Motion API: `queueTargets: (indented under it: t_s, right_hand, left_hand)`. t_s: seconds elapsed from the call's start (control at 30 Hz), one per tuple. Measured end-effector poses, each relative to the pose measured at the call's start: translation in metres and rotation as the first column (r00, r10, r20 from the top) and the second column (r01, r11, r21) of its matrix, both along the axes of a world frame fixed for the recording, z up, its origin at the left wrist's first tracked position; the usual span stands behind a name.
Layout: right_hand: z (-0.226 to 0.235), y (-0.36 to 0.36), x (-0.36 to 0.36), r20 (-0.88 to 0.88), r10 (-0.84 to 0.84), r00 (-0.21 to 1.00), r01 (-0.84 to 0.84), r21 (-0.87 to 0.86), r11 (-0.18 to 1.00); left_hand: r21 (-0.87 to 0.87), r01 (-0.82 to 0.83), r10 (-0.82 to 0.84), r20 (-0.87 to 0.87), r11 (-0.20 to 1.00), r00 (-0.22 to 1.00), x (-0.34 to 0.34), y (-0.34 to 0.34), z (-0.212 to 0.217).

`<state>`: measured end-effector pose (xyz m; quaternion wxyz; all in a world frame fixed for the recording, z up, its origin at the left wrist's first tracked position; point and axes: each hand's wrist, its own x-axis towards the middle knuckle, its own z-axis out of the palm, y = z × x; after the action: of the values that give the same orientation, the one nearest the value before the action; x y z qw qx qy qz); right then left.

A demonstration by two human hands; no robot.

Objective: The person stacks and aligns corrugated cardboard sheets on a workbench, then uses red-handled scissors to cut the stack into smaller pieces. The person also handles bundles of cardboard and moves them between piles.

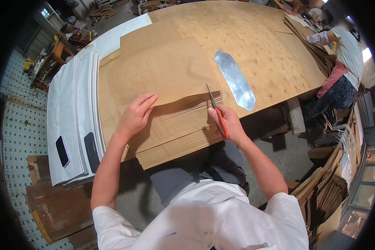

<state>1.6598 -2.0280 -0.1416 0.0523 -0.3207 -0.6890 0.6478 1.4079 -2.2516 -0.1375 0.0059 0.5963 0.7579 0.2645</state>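
A sheet of brown kraft paper (166, 68) lies over a fanned stack of brown paper (175, 129) at the table's near edge. My left hand (136, 112) rests with its fingers flat on the sheet's near left edge. In my right hand (228, 121) is a pair of scissors (223, 123) with red handles, its blades pointing away from me across the sheet's near right corner. The fingers wrap round the handles and touch the stack's right side. A shiny metal template (235, 80) with pointed ends lies to the right of the paper.
White folded sheets (68, 104) are piled at the left, bearing a phone (62, 151) and a dark flat case (91, 152). The plywood tabletop (275, 62) stretches to the right, where a co-worker (341, 54) stands by more brown paper (312, 46). Cardboard (327, 200) leans at lower right.
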Motion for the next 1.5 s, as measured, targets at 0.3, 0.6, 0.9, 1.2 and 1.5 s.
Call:
queueTargets:
  t_s: [0.3,0.6,0.9,1.2,1.5]
  right_hand:
    - [-0.011,-0.019,0.019,-0.096,-0.014,0.995,0.014,0.004,1.000]
    - [-0.026,-0.160,-0.008,-0.151,0.268,0.952,-0.270,0.007,0.963]
    - [-0.023,-0.192,-0.080,-0.081,0.314,0.946,-0.314,0.006,0.949]
    - [-0.021,-0.204,-0.101,-0.064,0.293,0.954,-0.289,0.059,0.955]
    - [-0.019,-0.209,-0.108,-0.083,0.252,0.964,-0.237,0.158,0.959]
  left_hand:
    - [-0.072,-0.040,0.045,0.080,0.997,0.996,0.003,-0.001,0.012]
    - [-0.448,0.159,-0.087,0.176,0.880,0.981,-0.032,0.028,0.049]
    - [-0.516,0.162,-0.070,0.193,0.841,0.979,-0.033,0.028,0.053]
    - [-0.525,0.129,-0.099,0.084,0.841,0.992,-0.033,0.029,0.046]
    - [-0.510,0.126,-0.110,0.062,0.851,0.992,-0.031,0.026,0.048]
